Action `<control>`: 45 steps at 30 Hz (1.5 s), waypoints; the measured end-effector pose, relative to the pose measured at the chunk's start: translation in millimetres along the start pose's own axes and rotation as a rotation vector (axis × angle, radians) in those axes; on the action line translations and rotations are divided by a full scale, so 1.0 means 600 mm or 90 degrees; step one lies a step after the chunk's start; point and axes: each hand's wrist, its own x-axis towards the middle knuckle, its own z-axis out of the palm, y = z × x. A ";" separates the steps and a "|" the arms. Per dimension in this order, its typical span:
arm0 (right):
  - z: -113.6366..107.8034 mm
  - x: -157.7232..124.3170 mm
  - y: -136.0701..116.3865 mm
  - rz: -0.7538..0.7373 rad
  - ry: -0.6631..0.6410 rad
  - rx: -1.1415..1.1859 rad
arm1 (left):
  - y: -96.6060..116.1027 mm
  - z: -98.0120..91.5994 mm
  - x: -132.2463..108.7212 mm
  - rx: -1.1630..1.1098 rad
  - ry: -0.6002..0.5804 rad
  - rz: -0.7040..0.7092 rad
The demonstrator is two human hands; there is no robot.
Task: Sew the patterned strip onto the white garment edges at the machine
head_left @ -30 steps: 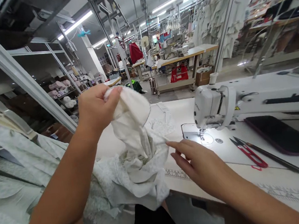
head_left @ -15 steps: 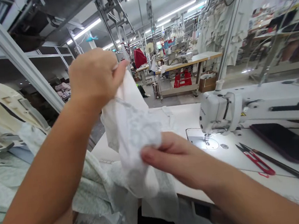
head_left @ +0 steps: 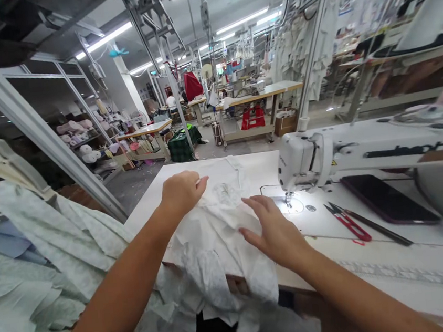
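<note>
A pale, faintly patterned garment piece lies bunched on the white sewing table, its lower folds hanging over the front edge. My left hand is closed at the upper left of this cloth, gripping its edge; the fingertips are hidden. To the right, my right hand has its fingers apart over the cloth and holds nothing. Just beyond that hand stands the sewing machine, its lit needle area right of the fabric.
Red-handled thread snips, a dark pen-like tool and a black phone lie below the machine arm. More pale green fabric is heaped at left. A metal frame post rises there. A lace strip lies at right.
Both hands have lowered the cloth from in front of me onto the table. My right hand has let go and spread its fingers. The view has shifted to the left.
</note>
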 end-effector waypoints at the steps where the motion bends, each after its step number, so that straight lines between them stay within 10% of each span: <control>1: 0.004 0.001 -0.005 -0.020 0.002 -0.053 | 0.008 0.000 0.002 -0.009 0.002 0.003; 10: 0.022 0.041 -0.023 0.058 -0.079 0.188 | 0.020 -0.022 0.016 -0.042 0.042 0.048; 20: 0.033 -0.065 -0.052 0.272 -0.221 0.911 | 0.050 0.078 0.018 -0.166 -0.032 0.150; 25: 0.030 -0.060 -0.032 0.321 -0.134 0.871 | 0.094 0.072 -0.035 -0.328 0.046 0.026; 31: 0.031 -0.058 -0.012 0.344 -0.075 0.878 | 0.119 0.069 -0.145 -0.731 -0.292 -0.144; 37: 0.041 -0.079 -0.013 0.340 -0.119 1.013 | 0.112 0.094 -0.192 -0.872 -0.302 -0.304; 45: 0.059 -0.106 -0.014 0.333 -0.252 0.988 | 0.121 0.081 -0.211 -0.791 -0.304 -0.216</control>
